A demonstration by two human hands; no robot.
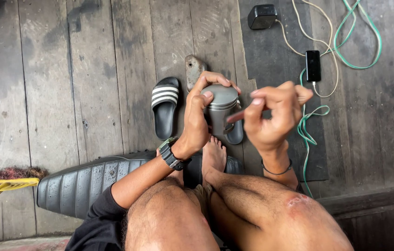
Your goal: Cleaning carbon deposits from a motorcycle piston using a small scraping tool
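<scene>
Your left hand (199,116) wraps tight round the grey metal piston (220,109), held up over your foot (213,155) with its side turned out – so your right hand (271,116), pinched shut on a thin reddish stick (239,115), can reach it.

Worn wooden floor (67,69); a black slide sandal (164,108) with white stripes lies on it. Upper right, on a dark mat (276,56): a black phone (312,65), a small black box (262,16), tangled cream and green cables (355,37). A yellow broom head (2,185) at the left edge beside a black ribbed seat (85,183).
</scene>
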